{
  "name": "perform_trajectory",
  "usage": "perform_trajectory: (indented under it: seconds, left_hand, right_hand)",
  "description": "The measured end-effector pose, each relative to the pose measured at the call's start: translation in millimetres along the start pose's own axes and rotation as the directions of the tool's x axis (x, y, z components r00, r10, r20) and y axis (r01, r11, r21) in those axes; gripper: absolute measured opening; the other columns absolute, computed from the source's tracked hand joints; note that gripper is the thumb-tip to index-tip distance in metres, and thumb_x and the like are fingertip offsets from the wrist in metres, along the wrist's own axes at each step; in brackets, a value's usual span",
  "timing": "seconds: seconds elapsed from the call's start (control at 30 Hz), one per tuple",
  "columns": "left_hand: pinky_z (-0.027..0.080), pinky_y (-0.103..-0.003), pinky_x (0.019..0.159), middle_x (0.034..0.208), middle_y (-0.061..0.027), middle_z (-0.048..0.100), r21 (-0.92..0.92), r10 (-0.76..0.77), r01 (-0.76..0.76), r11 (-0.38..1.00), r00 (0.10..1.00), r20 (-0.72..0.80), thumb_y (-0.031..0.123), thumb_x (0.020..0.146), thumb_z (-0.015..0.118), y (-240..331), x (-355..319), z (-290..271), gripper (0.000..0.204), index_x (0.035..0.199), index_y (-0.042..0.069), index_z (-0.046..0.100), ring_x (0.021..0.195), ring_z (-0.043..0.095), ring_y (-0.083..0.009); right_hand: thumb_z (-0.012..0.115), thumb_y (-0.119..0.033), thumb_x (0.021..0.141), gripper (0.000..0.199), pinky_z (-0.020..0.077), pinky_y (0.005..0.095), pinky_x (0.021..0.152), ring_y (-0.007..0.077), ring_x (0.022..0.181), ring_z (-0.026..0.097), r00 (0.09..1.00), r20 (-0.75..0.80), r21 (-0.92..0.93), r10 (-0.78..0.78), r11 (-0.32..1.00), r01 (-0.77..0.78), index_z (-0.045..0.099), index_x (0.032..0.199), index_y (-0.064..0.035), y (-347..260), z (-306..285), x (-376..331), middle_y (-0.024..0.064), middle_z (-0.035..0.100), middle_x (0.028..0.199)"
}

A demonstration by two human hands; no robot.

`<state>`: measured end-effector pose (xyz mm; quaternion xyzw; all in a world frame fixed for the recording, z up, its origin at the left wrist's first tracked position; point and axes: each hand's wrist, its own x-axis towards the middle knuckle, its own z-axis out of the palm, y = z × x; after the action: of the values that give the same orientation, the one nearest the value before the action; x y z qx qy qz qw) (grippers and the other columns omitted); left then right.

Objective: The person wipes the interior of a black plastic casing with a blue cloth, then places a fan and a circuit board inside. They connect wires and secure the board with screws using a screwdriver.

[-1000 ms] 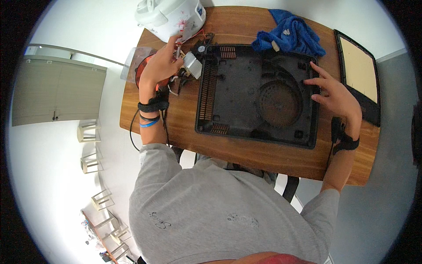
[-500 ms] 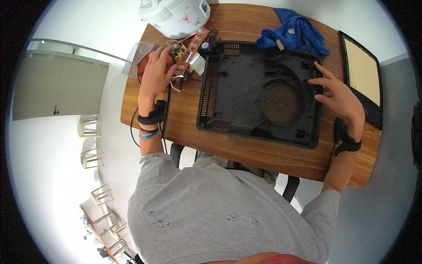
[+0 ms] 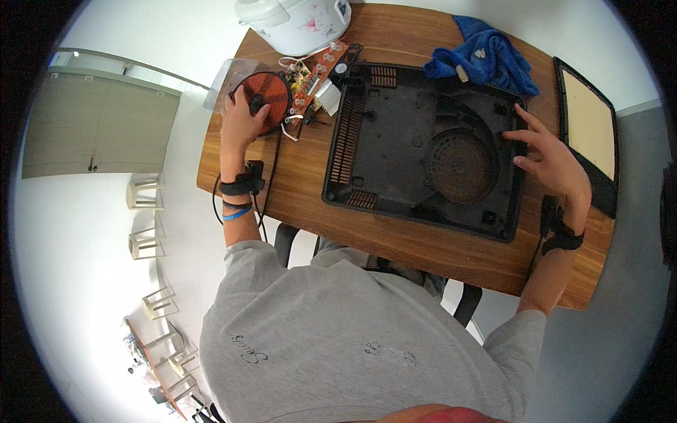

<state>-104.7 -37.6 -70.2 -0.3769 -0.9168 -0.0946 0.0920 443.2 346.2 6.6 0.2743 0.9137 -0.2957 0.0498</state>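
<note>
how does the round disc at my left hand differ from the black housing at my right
The disc is round; the housing is squarish. The disc is red-orange with a dark rim, while the housing is black. The disc is much smaller than the housing. Each has a hand at it: the left hand at the disc, the right hand at the housing's edge.

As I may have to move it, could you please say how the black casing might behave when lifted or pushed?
The black casing is probably stiff: its walls hold a crisp shape. It seems light for its size, being a shallow, open shell. Lying flat on the table, it should hardly tip.
</note>
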Motion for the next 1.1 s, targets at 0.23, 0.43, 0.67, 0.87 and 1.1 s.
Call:
perform_trajectory:
  seconds: [0.23, 0.43, 0.67, 0.87, 1.1]
  left_hand:
    - [0.055, -0.053, 0.116, 0.15, -0.0334, 0.068, -0.229, -0.116, 0.116, 0.966, 0.993, 0.014, 0.049, 0.084, 0.099, 9, -1, -38, 0.111, 0.165, -0.007, 0.046, 0.142, 0.065, -0.0497]
    - [0.063, -0.043, 0.099, 0.13, -0.0255, 0.081, -0.358, -0.233, 0.158, 0.92, 0.956, -0.177, 0.036, 0.086, 0.101, 5, -6, -53, 0.099, 0.161, -0.007, 0.053, 0.114, 0.081, -0.0345]
    - [0.062, -0.032, 0.09, 0.111, -0.0113, 0.085, -0.624, -0.234, -0.071, 0.778, 0.889, -0.394, 0.02, 0.104, 0.087, 76, -9, -76, 0.039, 0.131, -0.007, 0.079, 0.098, 0.077, -0.0141]
    - [0.061, -0.03, 0.092, 0.114, -0.0098, 0.082, -0.603, -0.23, -0.197, 0.773, 0.799, -0.555, 0.018, 0.107, 0.085, 118, -19, -97, 0.036, 0.132, -0.005, 0.075, 0.1, 0.073, -0.0128]
    - [0.059, -0.028, 0.094, 0.117, -0.0099, 0.078, -0.668, -0.257, -0.279, 0.69, 0.769, -0.586, 0.015, 0.109, 0.082, 137, -30, -110, 0.033, 0.133, -0.005, 0.071, 0.104, 0.071, -0.013]
  right_hand:
    - [0.081, 0.002, 0.097, 0.055, 0.069, 0.0429, 0.103, 0.0313, 0.141, 0.071, 0.999, -0.009, 0.048, -0.043, 0.998, 0.043, 0.073, 0.15, -0.015, 6, -1, -3, 0.0058, 0.032, 0.189]
    - [0.082, -0.001, 0.098, 0.054, 0.0665, 0.0435, 0.106, 0.0323, 0.143, 0.069, 0.998, -0.011, 0.046, -0.056, 0.997, 0.057, 0.073, 0.149, -0.0135, 6, -1, -1, 0.0074, 0.033, 0.188]
    - [0.082, -0.001, 0.098, 0.053, 0.0663, 0.0445, 0.108, 0.0337, 0.147, 0.066, 0.998, 0.008, 0.095, -0.059, 0.994, 0.058, 0.074, 0.149, -0.013, 22, -12, 0, 0.0079, 0.033, 0.188]
    - [0.08, 0.001, 0.098, 0.053, 0.0686, 0.0441, 0.108, 0.0333, 0.148, 0.065, 0.998, -0.001, 0.073, -0.066, 0.995, 0.066, 0.074, 0.148, -0.0133, 20, -11, 1, 0.0055, 0.031, 0.189]
    - [0.086, -0.005, 0.096, 0.056, 0.0636, 0.0414, 0.099, 0.0292, 0.12, 0.077, 1.0, -0.004, 0.085, -0.009, 0.996, 0.009, 0.075, 0.149, -0.0178, 13, -17, 1, 0.0056, 0.038, 0.187]
